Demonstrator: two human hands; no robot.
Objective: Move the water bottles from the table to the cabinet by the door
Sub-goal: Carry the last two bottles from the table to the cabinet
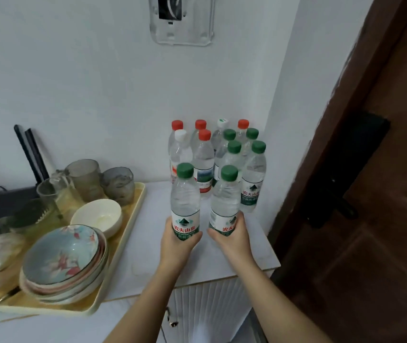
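Both bare hands, left (181, 240) and right (232, 235), fingers wrapped low around two clear green-capped plastic water bottles (185, 204) (224, 201) above white cabinet top (254, 253), before the standing cluster (218, 154). Probably full, heavy, slick; best gripped mid-label.

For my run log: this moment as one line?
left hand: green-capped bottle | right hand: second green-capped bottle | above cabinet top

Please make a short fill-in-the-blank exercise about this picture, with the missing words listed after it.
1. Each hand holds a bottle with a ____ cap: left hand, right hand.
2. The bowls and glasses sit on a ____.
3. The brown door is on the ____ side of the cabinet top.

Missing words: green; tray; right
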